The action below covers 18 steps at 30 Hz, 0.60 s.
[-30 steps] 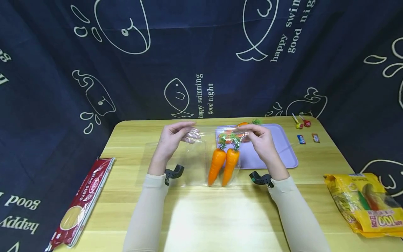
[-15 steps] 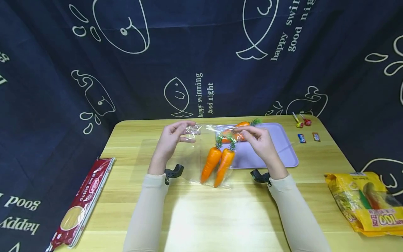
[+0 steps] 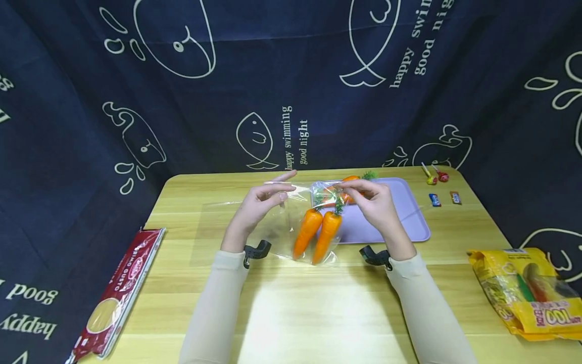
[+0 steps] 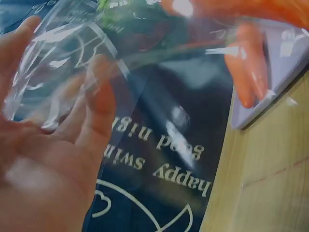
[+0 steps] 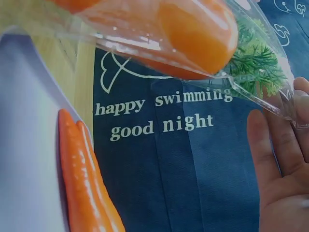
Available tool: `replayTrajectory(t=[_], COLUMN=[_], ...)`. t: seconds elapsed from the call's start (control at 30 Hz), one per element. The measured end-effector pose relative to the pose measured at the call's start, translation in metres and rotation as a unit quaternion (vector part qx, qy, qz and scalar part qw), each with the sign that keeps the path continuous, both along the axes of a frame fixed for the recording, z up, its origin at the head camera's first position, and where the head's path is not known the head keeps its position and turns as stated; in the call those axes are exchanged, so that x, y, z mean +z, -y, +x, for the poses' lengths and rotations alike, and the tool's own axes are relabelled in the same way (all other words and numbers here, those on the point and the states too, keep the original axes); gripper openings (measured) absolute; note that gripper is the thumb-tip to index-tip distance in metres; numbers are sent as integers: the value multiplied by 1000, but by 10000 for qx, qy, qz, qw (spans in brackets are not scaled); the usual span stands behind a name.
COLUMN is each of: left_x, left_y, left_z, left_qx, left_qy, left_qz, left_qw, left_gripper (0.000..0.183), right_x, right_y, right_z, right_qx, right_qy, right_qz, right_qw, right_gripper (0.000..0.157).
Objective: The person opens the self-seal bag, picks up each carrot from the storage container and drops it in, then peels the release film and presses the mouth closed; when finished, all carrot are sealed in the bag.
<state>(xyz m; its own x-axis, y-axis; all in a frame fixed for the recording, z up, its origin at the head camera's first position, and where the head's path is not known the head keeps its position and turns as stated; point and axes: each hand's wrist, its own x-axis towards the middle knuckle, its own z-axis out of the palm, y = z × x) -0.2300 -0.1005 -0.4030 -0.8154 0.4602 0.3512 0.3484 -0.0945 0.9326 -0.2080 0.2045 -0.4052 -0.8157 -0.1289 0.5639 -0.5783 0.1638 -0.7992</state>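
Two orange carrots (image 3: pixel 307 233) with green tops hang side by side inside a clear plastic bag (image 3: pixel 291 222). My right hand (image 3: pixel 372 205) pinches the bag's upper right corner between thumb and fingers. At the upper left edge my left hand (image 3: pixel 263 207) has its fingers stretched out along the plastic. In the left wrist view, clear film overlaps the left fingers (image 4: pixel 99 92), and the thumb stands well apart from them. More carrots (image 5: pixel 84 174) lie on a lilac tray (image 3: pixel 406 217) behind the bag, partly hidden by it and the right hand.
A red pasta packet (image 3: pixel 125 288) lies at the left table edge. On the right are a yellow bag (image 3: pixel 527 293), two lollipops (image 3: pixel 429 177) and two small wrapped sweets (image 3: pixel 434 200). Thin clear film (image 3: pixel 213 235) lies left of my left hand. A dark printed curtain (image 3: pixel 204 126) surrounds the table.
My left hand has moved right and its fingers have straightened out over the bag's edge. The bagged carrots swung left, then slightly back right and up. My right hand stays nearly still, pinching the bag.
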Motion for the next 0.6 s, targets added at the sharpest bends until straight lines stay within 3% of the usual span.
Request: replayTrajectory(t=[0.17, 0.3, 0.43, 0.5, 0.6], left_x=[1, 1, 1, 3, 5], left_y=[-8, -14, -27, -38, -56], left_z=[4, 5, 8, 11, 18], left_qx=[213, 386, 878, 1374, 2230], left_qy=[59, 230, 358, 322, -12], left_qz=[-387, -8, 372, 586, 789], left_qw=[9990, 9990, 9948, 9883, 9716], left_gripper=[28, 28, 24, 21, 24], right_x=[-9, -16, -11, -3, 10], right_y=[5, 22, 46, 58, 75], right_z=[-2, -1, 8, 15, 26], right_qx=[433, 677, 12, -477, -1041], right_qy=[298, 775, 864, 674, 178], right_qz=[-288, -586, -1059, -1244, -1513], right_qw=[9982, 9930, 9906, 9888, 9828], right_gripper=[20, 28, 28, 25, 21])
